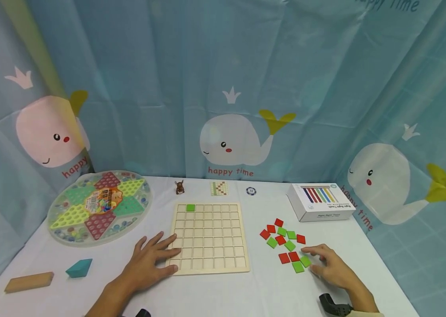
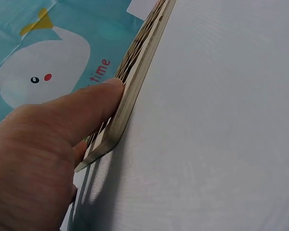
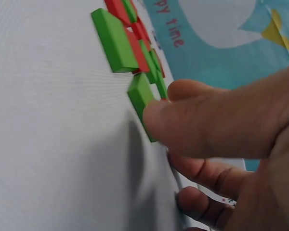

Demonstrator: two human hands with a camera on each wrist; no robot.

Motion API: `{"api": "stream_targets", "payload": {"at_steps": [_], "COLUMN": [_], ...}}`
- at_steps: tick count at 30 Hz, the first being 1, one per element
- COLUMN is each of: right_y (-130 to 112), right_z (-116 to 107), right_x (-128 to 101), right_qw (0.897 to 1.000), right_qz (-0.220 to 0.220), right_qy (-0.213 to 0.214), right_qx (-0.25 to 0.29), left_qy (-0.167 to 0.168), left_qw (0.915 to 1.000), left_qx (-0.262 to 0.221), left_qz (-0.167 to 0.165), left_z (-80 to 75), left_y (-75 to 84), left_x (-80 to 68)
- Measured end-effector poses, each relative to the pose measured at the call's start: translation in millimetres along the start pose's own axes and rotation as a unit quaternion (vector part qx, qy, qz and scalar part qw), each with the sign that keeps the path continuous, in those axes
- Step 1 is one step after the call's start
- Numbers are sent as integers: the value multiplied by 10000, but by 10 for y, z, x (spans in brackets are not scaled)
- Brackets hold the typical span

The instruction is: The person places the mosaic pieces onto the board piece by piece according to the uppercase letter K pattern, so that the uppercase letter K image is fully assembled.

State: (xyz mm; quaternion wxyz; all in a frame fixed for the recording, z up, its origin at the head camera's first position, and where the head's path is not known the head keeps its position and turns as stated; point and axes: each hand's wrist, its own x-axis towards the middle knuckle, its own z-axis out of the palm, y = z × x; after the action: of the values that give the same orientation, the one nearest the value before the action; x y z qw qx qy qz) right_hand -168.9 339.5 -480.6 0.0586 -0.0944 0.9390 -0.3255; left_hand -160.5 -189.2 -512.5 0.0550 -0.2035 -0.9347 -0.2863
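Note:
A square wooden grid board [image 1: 208, 239] lies on the table with one green tile [image 1: 190, 208] in a cell of its far row. My left hand [image 1: 149, 262] rests on the board's left edge, fingers spread; its thumb [image 2: 101, 98] touches the near edge in the left wrist view. To the right of the board lie several red and green square tiles [image 1: 289, 245]. My right hand [image 1: 331, 266] is at their near right side. Its thumb [image 3: 183, 122] overlaps the end of a green tile [image 3: 140, 91], with the index finger stretched out beyond and a gap between the two fingertips.
A round Chinese checkers board [image 1: 133, 226] lies at the left, with a teal block [image 1: 79, 268] and a wooden block [image 1: 29, 282] in front. Along the back stand a small brown figurine [image 1: 179, 187], a patterned card [image 1: 219, 189], a round chip [image 1: 251, 191] and a white box [image 1: 320, 202].

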Motion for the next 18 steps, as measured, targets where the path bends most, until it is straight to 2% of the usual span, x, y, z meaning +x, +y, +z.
{"api": "stream_targets", "payload": {"at_steps": [6, 14, 18], "right_y": [-28, -48, -170], "right_z": [30, 21, -46], "right_x": [-6, -75, -128], "right_qw": [9993, 9972, 9961], "right_qz": [-32, 228, 70], "right_qy": [226, 528, 754], "right_qx": [-280, -472, -446], "left_qy": [14, 12, 38], "left_qw": [10000, 10000, 10000], "left_qx": [-10, 18, 35], "left_qz": [25, 11, 6], "left_z": [9, 11, 5], "left_y": [-6, -11, -10], "left_x": [15, 12, 2]}}
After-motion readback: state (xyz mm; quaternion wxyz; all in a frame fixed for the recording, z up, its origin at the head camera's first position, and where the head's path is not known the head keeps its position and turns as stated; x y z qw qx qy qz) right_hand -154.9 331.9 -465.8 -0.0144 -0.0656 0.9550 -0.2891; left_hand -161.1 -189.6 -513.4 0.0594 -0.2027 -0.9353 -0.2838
